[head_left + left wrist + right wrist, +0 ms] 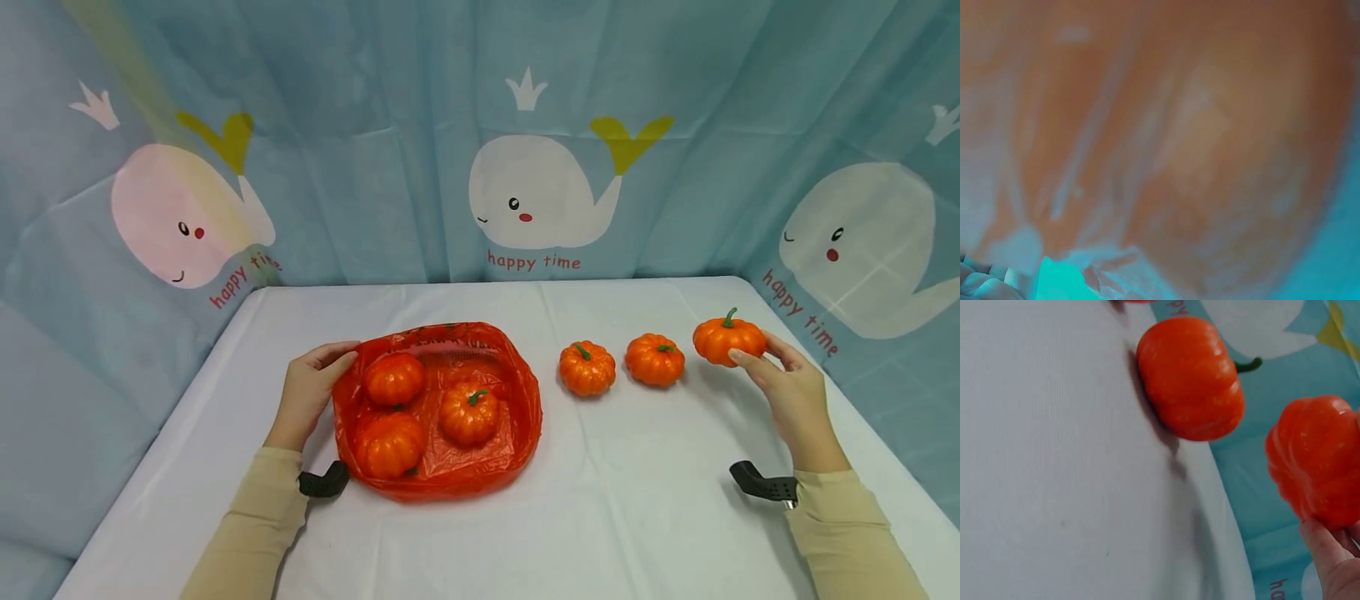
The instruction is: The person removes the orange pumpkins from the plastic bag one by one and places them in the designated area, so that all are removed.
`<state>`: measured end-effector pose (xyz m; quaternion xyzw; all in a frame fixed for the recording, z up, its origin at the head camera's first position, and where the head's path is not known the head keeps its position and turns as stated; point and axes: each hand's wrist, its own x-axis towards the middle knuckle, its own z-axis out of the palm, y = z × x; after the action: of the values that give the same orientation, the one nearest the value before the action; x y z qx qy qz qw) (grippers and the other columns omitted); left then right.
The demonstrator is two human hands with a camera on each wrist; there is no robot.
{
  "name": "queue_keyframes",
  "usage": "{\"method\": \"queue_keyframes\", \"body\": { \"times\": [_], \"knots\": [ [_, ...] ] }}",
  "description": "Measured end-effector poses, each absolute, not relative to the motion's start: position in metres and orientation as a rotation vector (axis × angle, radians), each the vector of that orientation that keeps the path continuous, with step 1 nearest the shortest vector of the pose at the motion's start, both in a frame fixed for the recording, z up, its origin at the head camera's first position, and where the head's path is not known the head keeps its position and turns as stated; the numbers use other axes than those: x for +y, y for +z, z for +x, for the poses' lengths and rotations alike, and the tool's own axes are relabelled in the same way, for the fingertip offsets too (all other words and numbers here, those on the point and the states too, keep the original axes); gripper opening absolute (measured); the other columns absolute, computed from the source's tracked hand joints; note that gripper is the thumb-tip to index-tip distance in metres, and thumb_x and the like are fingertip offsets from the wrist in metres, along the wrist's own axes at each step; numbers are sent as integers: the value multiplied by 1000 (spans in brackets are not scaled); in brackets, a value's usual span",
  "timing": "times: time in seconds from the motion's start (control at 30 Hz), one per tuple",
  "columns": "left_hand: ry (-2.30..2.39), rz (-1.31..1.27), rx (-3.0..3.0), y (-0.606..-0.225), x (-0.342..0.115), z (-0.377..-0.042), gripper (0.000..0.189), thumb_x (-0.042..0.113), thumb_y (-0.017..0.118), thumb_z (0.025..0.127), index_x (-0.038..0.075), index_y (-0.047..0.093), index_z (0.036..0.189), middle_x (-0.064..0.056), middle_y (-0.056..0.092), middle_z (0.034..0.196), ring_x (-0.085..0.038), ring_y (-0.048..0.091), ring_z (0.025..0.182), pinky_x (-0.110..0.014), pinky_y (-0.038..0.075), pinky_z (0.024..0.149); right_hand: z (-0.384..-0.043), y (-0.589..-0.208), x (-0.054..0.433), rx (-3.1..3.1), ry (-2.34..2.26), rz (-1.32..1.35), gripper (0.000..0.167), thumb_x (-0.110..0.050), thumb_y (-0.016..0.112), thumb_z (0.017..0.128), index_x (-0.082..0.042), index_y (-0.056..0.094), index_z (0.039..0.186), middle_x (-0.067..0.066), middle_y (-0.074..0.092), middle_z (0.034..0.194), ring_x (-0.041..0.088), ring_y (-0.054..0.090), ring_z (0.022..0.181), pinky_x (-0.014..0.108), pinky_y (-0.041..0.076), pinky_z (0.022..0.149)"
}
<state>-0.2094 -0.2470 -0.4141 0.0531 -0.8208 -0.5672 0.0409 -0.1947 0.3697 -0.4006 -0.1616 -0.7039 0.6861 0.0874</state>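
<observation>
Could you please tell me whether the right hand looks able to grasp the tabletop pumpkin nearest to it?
Probably not just now: the right hand holds a raised pumpkin, though nothing appears to block the way to that tabletop pumpkin.

The right hand (797, 392) pinches, its thumb (750, 363) on the near side of the grip and its fingers beyond. Behind that grip come the bare right wrist (820, 454) and the beige-sleeved right forearm (851, 533), slanting outward. The left hand (309, 385) grips with thumb and fingers pointing inward, fingertips partly hidden; the left forearm (247, 529), likewise sleeved, slants outward behind its grip.
</observation>
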Motion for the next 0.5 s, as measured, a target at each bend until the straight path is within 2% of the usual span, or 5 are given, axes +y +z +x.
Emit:
{"method": "queue_keyframes", "body": {
  "times": [0.17, 0.33, 0.5],
  "knots": [
    [-1737, 166, -2512, -414, -248, -210, 51, 45, 60, 97, 9, 63, 133, 12, 65, 116, 0, 53, 108, -5, 47, 85, -209, -418, 389, -2049, 2100, -601, 89, -32, 82, 82, -21, 33, 156, -16, 38, 138, -4, 50, 115, 5, 51, 76],
    [-1744, 170, -2508, -416, -248, -210, 51, 44, 60, 97, 9, 63, 134, 17, 65, 112, 1, 54, 108, -5, 47, 86, -205, -412, 381, -2044, 2141, -631, 90, -28, 78, 86, -18, 26, 158, -9, 28, 155, 3, 40, 131, 3, 50, 73],
    [-1753, 161, -2501, -418, -247, -209, 50, 43, 61, 97, 9, 63, 133, 17, 65, 110, 2, 55, 106, -5, 48, 85, -200, -406, 374, -2008, 2194, -734, 93, -24, 77, 87, -16, 19, 159, -6, 18, 164, 3, 37, 133, 3, 49, 75]
  ]
}}
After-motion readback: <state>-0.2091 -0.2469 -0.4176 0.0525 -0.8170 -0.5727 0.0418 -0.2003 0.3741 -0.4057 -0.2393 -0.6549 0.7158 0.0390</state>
